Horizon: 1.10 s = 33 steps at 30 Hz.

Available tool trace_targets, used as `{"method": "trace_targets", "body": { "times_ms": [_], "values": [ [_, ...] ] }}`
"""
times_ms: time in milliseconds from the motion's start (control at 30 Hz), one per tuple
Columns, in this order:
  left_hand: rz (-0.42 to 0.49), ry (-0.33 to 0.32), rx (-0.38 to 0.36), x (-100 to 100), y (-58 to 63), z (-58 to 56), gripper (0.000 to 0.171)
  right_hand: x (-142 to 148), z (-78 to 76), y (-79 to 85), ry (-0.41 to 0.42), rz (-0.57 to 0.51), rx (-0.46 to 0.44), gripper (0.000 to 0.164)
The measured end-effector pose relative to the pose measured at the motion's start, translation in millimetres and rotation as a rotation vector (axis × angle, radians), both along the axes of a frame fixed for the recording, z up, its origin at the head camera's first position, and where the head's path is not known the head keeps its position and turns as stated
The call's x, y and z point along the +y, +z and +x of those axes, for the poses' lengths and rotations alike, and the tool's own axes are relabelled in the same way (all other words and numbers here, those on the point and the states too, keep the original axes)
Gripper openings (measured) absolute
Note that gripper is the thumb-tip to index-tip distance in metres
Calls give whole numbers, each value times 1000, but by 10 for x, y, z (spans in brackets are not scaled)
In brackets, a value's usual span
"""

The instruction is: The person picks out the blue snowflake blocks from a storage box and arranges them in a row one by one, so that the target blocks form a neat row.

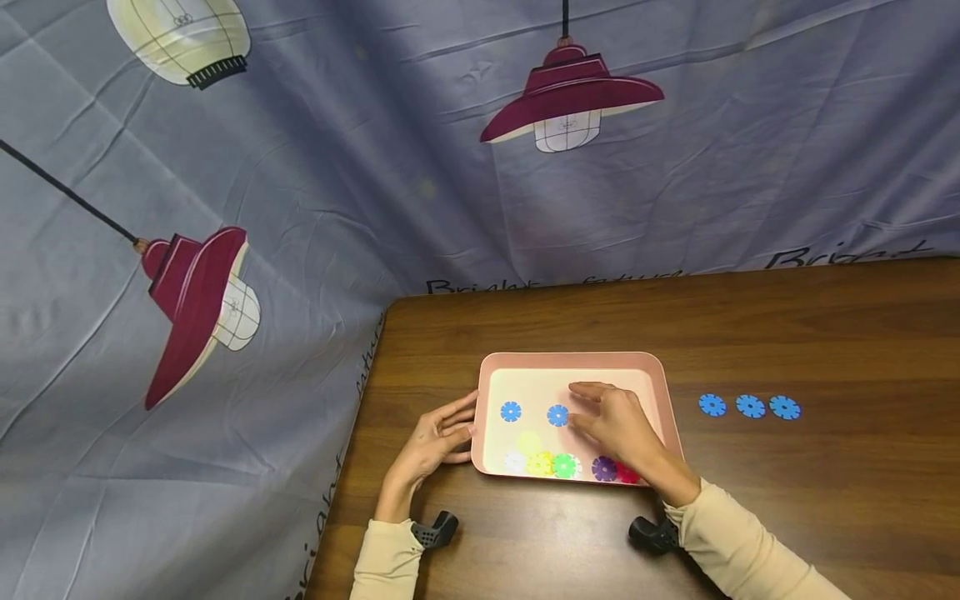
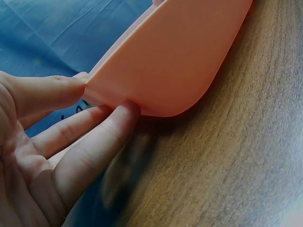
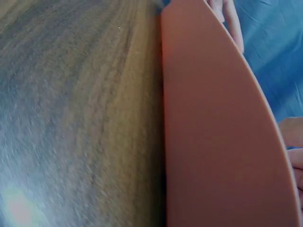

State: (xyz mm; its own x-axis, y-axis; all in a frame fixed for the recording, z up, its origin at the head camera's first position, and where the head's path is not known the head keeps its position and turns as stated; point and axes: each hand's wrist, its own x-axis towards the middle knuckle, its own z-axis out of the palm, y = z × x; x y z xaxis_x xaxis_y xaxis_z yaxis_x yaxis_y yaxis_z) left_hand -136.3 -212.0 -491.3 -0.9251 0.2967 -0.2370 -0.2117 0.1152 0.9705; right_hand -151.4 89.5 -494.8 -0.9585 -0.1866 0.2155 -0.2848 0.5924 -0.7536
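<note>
In the head view, a pink tray [image 1: 573, 360] with a pale inside lies on the wooden table. My left hand [image 1: 435, 437] touches its left side. The left wrist view shows straight fingers [image 2: 97, 146] against the tray's outer wall [image 2: 175, 52]. Over the tray's right half is my right hand [image 1: 618, 423], thumb and forefinger apart, its thumb tip at the edge of a blue notched disc [image 1: 557, 415]. Another blue notched disc [image 1: 511, 412] lies farther left inside. Along the near wall are yellow [image 1: 539, 463], green [image 1: 565, 466], purple [image 1: 604, 468] and red discs [image 1: 627, 473], the red partly hidden by my wrist.
Right of the tray, three blue discs [image 1: 751, 406] lie in a row on the wooden table [image 1: 847, 492]. A grey-blue curtain [image 1: 360, 167] printed with lamps hangs behind and to the left of the table. Each wrist bears a black device [image 1: 437, 530].
</note>
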Motion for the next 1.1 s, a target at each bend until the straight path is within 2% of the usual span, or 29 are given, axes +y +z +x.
{"method": "trace_targets", "body": {
  "times_ms": [633, 1100],
  "values": [
    [18, -12, 0, 6, 2, -18, 56, -150, 16, -83, 54, 18, 33, 34],
    [16, -10, -1, 1, -3, -4, 55, -194, 12, -104, 34, 31, -9, 31]
  ]
}}
